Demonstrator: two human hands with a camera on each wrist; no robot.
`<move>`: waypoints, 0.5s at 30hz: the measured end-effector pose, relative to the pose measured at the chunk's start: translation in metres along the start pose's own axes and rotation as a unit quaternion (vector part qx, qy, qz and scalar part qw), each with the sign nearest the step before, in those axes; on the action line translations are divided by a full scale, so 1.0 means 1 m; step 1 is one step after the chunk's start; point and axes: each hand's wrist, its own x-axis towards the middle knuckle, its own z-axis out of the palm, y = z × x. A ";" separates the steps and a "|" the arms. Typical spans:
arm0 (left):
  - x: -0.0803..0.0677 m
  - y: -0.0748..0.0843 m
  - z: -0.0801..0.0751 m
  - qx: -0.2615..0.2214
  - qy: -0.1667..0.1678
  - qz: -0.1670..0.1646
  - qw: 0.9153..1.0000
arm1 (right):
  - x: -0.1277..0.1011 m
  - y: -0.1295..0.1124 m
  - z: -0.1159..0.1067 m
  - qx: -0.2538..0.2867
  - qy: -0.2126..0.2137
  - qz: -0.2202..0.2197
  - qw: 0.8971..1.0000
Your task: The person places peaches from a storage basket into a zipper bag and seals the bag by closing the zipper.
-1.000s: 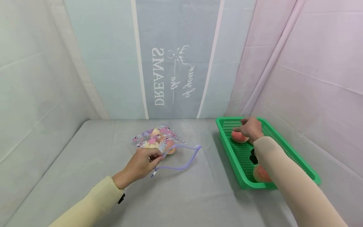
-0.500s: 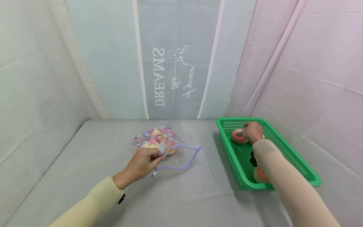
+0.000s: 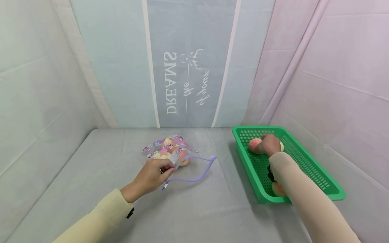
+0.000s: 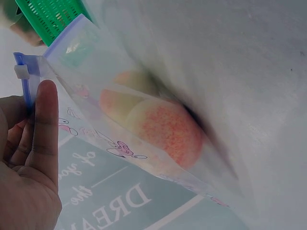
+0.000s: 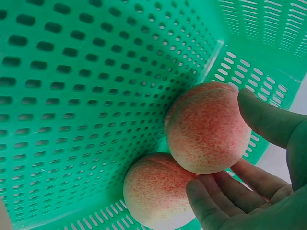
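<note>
My left hand pinches the rim of a clear zip bag printed with cartoon figures, near its white slider. Purple edging outlines the bag's mouth, which gapes toward the right. Peaches lie inside the bag on the table. Over at the green basket, my right hand reaches into the far end. Its thumb and fingers grip a peach from opposite sides. Against that one lies a second peach, with fingertips right at its side.
Another peach sits at the basket's near end, partly covered by the right sleeve. A grey cloth covers the table. Fabric walls stand close around, one right beside the basket.
My right hand has lowered and its fingers have closed around a peach; the peach at its left has shifted slightly. The left hand and bag have stayed put.
</note>
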 end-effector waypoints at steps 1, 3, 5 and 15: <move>0.000 0.000 0.000 0.000 -0.001 -0.001 1.000 | 0.001 0.000 0.001 -0.004 0.000 0.001 1.000; 0.000 0.000 0.000 -0.001 -0.002 -0.003 1.000 | 0.002 0.001 0.002 -0.010 0.000 0.002 1.000; 0.000 0.001 -0.001 -0.003 -0.003 -0.003 1.000 | 0.002 0.001 0.003 -0.014 0.003 0.004 1.000; 0.001 0.001 -0.002 -0.009 -0.004 -0.005 1.000 | 0.000 0.000 0.003 -0.030 0.007 0.011 0.999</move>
